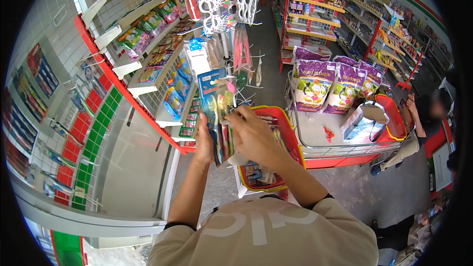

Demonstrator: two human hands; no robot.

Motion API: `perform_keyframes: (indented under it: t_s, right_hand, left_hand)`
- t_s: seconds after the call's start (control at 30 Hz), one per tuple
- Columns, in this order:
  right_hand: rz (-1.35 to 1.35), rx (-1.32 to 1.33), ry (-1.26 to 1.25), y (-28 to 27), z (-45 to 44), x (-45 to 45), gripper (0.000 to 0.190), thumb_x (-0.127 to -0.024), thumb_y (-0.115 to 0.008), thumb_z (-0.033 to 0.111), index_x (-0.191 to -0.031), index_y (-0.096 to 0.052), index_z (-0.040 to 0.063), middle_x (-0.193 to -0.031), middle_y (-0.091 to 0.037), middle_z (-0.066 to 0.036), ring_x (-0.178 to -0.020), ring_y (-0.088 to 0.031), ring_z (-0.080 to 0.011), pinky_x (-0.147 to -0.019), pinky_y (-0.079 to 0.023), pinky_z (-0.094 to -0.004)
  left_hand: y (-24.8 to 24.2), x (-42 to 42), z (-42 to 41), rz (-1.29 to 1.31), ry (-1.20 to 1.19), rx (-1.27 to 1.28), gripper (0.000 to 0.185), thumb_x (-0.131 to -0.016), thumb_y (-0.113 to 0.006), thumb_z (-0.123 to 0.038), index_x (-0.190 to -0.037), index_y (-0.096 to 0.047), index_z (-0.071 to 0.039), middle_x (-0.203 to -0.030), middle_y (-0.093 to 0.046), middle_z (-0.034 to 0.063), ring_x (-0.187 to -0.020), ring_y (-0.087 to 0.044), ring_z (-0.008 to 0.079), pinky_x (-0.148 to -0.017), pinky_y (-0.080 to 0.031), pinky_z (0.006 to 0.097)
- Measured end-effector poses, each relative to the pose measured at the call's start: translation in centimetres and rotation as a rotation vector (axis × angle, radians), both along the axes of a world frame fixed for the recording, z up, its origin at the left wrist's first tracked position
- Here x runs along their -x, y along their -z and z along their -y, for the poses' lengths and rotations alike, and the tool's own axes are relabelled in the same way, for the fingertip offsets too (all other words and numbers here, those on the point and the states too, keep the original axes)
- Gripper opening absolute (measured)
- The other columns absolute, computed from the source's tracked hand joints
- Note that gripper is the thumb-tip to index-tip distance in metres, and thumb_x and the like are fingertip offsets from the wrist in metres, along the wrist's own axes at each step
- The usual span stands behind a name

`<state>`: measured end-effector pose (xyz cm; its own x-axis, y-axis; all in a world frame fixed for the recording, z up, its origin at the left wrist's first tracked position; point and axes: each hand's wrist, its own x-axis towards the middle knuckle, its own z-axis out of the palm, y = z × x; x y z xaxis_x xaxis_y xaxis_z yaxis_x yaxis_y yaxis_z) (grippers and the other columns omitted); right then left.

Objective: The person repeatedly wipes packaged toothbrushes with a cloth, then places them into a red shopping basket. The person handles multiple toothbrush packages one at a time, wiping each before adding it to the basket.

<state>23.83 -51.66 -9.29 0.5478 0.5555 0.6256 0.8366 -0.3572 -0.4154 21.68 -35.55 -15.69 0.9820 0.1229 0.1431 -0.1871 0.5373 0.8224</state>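
My left hand (204,142) holds a blister pack of toothbrushes (216,114) upright by its left edge, thumb up along the side. The pack has a blue printed card and clear plastic over several brush heads. Across its front right side, the bent fingers of my right hand (255,136) press a pale, cloth-like piece (236,159) against the plastic. That piece is mostly hidden under the hand. Below my right forearm stands a red shopping basket (295,144) with a yellow rim, holding several packaged goods (255,171).
At left is a shelf rack (129,92) with a red upright; toothbrush packs (42,70) hang farther left. Ahead stands a hook display (225,44). A wire-railed bin (314,125) at right carries purple rice bags (314,85). Another person (425,118) is at far right.
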Motion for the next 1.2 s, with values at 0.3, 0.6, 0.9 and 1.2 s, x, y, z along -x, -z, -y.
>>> perform_keyframes:
  t_s: [0.3,0.6,0.9,1.2]
  right_hand:
    - [-0.1,-0.381,-0.091,0.0,-2.0,-0.4,0.022,-0.088,-0.066,0.005,-0.109,-0.062,0.001,-0.101,-0.064,-0.017,-0.084,-0.065,-0.0346,-0.072,-0.052,-0.0384]
    - [-0.136,-0.297,-0.085,2.7,-2.5,1.2,0.022,-0.091,-0.061,0.008,-0.112,-0.062,0.001,-0.096,-0.058,-0.016,-0.076,-0.062,-0.0345,-0.068,-0.05,-0.0407]
    - [-0.257,0.01,-0.172,4.8,0.3,1.9,0.019,-0.091,-0.059,0.007,-0.109,-0.065,0.002,-0.093,-0.058,-0.016,-0.081,-0.061,-0.0349,-0.07,-0.049,-0.0424]
    - [-0.187,-0.302,-0.24,-0.5,0.0,2.6,0.018,-0.089,-0.062,0.006,-0.106,-0.065,0.003,-0.092,-0.06,-0.015,-0.083,-0.063,-0.0341,-0.072,-0.05,-0.0399]
  left_hand:
    - [-1.1,-0.5,0.6,-0.028,-0.047,0.093,0.069,-0.094,-0.041,-0.069,-0.127,-0.055,-0.01,-0.106,-0.066,0.0062,-0.091,-0.068,0.0175,-0.077,-0.057,0.0319]
    - [-1.9,-0.9,1.7,0.101,-0.234,0.147,0.074,-0.098,-0.031,-0.068,-0.115,-0.06,-0.001,-0.097,-0.066,0.0097,-0.084,-0.062,0.0189,-0.077,-0.051,0.0304]
    - [-2.1,-1.2,-0.4,0.141,-0.274,0.245,0.079,-0.092,-0.037,-0.073,-0.12,-0.055,-0.002,-0.103,-0.066,0.0115,-0.088,-0.065,0.0223,-0.075,-0.055,0.0358]
    - [-2.6,1.0,-0.7,0.233,-0.107,0.243,0.067,-0.098,-0.038,-0.062,-0.123,-0.057,-0.003,-0.106,-0.067,0.0112,-0.092,-0.066,0.0217,-0.082,-0.055,0.0358]
